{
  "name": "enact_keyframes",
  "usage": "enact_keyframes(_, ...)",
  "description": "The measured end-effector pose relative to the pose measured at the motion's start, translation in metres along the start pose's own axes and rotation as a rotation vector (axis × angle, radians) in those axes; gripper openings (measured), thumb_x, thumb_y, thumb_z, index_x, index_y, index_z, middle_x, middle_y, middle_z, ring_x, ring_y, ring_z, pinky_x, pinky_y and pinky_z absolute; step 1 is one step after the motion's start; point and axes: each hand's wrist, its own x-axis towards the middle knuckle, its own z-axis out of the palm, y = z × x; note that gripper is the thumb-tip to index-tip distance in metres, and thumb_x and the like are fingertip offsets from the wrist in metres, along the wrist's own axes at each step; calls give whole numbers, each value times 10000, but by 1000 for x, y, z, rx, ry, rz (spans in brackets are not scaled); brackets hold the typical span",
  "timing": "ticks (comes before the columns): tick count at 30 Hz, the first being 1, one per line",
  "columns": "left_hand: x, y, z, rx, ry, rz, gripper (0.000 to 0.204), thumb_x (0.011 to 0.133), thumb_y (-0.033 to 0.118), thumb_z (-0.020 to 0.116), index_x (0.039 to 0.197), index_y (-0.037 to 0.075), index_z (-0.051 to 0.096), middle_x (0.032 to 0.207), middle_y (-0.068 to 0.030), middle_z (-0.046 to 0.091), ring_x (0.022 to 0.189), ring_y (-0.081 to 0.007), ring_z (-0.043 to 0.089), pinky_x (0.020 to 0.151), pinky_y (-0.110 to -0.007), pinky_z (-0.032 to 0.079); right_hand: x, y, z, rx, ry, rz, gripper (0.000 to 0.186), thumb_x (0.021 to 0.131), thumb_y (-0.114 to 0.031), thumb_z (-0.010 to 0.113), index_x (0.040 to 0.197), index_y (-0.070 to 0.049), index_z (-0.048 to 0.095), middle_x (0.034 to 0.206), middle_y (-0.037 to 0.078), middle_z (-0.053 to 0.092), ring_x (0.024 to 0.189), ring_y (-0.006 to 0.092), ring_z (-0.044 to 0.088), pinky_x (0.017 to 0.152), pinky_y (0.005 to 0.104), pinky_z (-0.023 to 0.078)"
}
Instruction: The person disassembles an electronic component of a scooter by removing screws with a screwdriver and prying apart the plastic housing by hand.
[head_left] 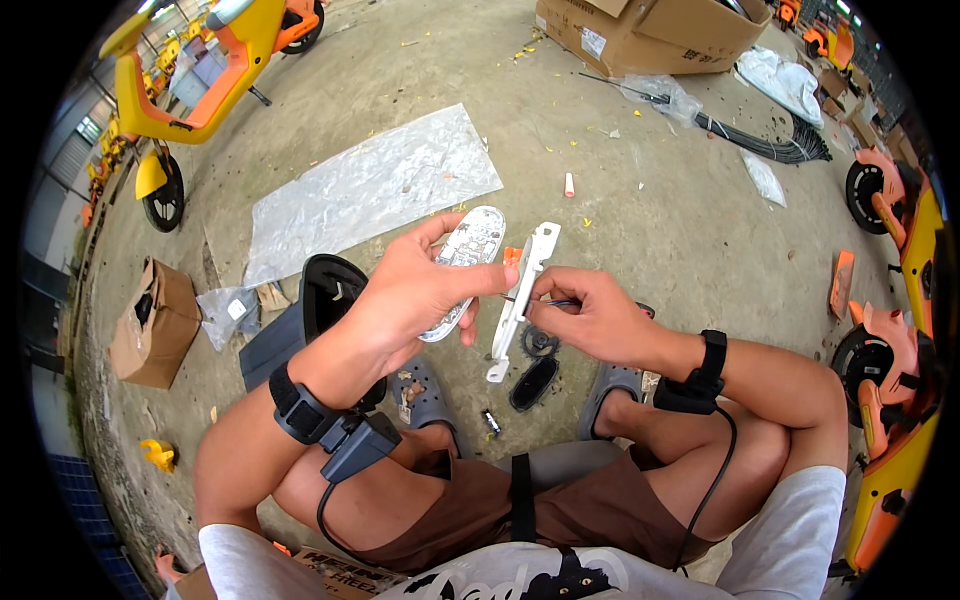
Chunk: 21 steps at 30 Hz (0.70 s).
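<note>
My left hand [400,275] is closed around an oval silver-white part [468,240], its patterned face tilted up. That hand's thumb stretches across to a small orange piece [513,256] at a long white metal bracket [512,320]. The bracket stands nearly upright between my hands and has notched ends. Against its right side, my right hand [590,312] pinches thin dark wires [556,302]; whether these fingers also grip the bracket is partly hidden. Below on the ground lie a black oval part [534,383], a dark round ring-like part [541,340] and a small metal cylinder [491,422].
A clear plastic sheet [370,185] lies ahead. A black shell-like part [330,290] and an open cardboard box [155,320] are at left. A large carton [650,35] and bundled black cables [770,142] lie far right. Yellow-orange scooters [205,100] stand on both sides.
</note>
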Motion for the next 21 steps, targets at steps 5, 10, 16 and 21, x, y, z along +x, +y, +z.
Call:
enact_keyframes(5,1,2,-4,-36,-18,-6,454,865,80,636,1281,-40,500,802,-45,595,528,-120,550,470,-288,489,-3,-12,-3,90,-75,36,209,943,-168,646,1037,13,691,639,-55,551,571,24,421,504,237,315)
enact_keyframes(10,6,-5,-7,-69,-24,-36,452,886,126,569,1306,-28,503,861,-62,599,610,-138,580,519,-304,510,0,0,0,177,-52,-54,202,963,-141,603,1054,20,686,751,-29,595,661,31,464,549,235,351)
enact_keyframes(16,7,-6,-6,-91,-34,-38,461,915,141,520,1334,-45,472,869,-69,608,667,-153,593,562,-313,518,3,4,1,231,-73,-59,177,981,-119,530,998,18,641,772,-13,574,684,37,468,562,249,359)
enact_keyframes(21,8,-7,-5,-71,-39,-56,470,925,141,503,1346,-60,450,884,-79,619,687,-157,596,584,-320,527,5,7,6,167,-14,-96,175,975,-148,551,976,0,644,654,-33,508,580,34,400,505,263,307)
